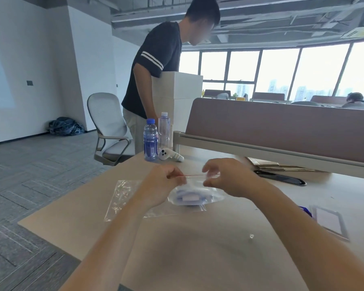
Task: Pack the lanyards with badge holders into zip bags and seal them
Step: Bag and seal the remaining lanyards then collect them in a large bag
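Lanyard with badge holder (190, 198) sits bundled inside the filled zip bag (215, 197), which rests near the middle of the table (198, 259).

Going from the left, at nine o'clock from that bag we see a second zip bag (122, 198) lying flat, with our left forearm crossing in front of its right part. Our left hand (164, 185) pinches the left end of the filled bag's red zip strip (195, 175), fingers curled tight. Our right hand (225, 177) pinches the right end between thumb and fingertips.

At twelve o'clock, well apart, stand a blue bottle (150, 141) and a clear bottle (164, 129), with a white controller (170, 155) lying just beside them.

At three o'clock a spare badge holder (328, 221) lies flat, with a blue lanyard end (305, 211) touching its left edge.
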`<state>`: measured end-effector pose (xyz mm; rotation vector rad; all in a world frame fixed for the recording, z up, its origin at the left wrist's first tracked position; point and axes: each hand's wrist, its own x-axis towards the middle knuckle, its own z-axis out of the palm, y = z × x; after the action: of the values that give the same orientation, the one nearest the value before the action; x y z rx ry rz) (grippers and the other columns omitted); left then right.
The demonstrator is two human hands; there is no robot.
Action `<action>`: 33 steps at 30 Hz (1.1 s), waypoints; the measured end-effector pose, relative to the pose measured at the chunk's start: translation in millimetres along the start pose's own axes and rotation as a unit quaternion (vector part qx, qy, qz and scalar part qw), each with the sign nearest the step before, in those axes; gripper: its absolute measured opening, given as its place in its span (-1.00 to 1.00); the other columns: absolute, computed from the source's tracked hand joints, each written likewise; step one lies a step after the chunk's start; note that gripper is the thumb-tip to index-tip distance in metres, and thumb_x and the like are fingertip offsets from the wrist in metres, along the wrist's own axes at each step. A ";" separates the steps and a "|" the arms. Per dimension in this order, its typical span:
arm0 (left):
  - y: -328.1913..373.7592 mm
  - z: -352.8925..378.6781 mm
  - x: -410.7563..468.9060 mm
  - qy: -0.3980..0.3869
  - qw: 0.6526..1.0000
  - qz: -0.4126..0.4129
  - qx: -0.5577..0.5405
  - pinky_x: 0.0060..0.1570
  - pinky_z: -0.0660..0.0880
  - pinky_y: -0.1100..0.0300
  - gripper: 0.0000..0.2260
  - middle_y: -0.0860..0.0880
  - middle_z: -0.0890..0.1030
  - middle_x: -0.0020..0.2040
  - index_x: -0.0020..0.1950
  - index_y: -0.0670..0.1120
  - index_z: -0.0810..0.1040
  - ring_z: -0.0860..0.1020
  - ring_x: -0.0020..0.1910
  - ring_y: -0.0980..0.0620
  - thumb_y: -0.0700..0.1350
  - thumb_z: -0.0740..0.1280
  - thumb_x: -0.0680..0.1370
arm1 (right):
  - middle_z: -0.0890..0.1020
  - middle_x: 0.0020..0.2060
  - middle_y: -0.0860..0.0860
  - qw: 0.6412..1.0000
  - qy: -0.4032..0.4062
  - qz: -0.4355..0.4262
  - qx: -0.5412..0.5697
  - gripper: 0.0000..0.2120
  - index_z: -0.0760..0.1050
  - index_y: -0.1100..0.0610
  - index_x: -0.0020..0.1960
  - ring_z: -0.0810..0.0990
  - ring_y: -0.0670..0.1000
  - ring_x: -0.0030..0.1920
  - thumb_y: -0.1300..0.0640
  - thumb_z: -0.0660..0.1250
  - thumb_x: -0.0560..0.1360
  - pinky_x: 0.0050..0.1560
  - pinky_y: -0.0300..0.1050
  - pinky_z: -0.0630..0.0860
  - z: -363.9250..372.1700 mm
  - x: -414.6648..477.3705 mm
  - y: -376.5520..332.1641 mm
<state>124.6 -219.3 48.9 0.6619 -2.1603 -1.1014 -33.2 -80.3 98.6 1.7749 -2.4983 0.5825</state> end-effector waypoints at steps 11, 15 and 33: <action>-13.2 1.5 0.4 0.031 0.994 -0.021 -0.105 -0.23 0.50 0.24 -0.85 -0.02 0.71 -0.26 -0.18 -0.09 0.58 0.63 -0.29 0.08 -0.26 0.37 0.57 | 0.63 -0.20 -0.10 1.000 -0.009 -0.013 0.018 -0.87 0.52 -0.04 -0.20 0.54 -0.05 -0.17 0.10 0.40 0.51 -0.22 -0.15 0.43 16.3 19.3 -18.3; -14.3 9.6 2.0 0.029 0.993 -0.021 -0.115 -0.22 0.51 0.20 -0.82 0.01 0.70 -0.32 -0.22 -0.07 0.59 0.63 -0.31 0.07 -0.28 0.39 0.55 | 0.65 -0.18 -0.08 0.999 -0.012 -0.035 0.036 -0.91 0.55 -0.02 -0.16 0.58 -0.04 -0.14 0.10 0.39 0.51 -0.20 -0.18 0.44 23.7 23.6 -25.2; -4.6 5.7 -3.2 0.080 0.995 -0.004 0.061 0.01 0.49 0.15 -0.87 0.14 0.62 -0.05 0.06 0.01 0.60 0.58 -0.03 0.10 -0.05 0.44 0.53 | 0.69 -0.18 -0.13 1.000 -0.018 0.005 -0.006 -0.89 0.54 -0.02 -0.10 0.52 -0.12 -0.15 0.07 0.28 0.59 -0.30 -0.26 0.33 13.0 1.3 7.0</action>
<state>123.4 -216.6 41.5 0.7873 -2.1002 -0.8945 -37.5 -83.5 84.8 1.7846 -2.5305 0.5403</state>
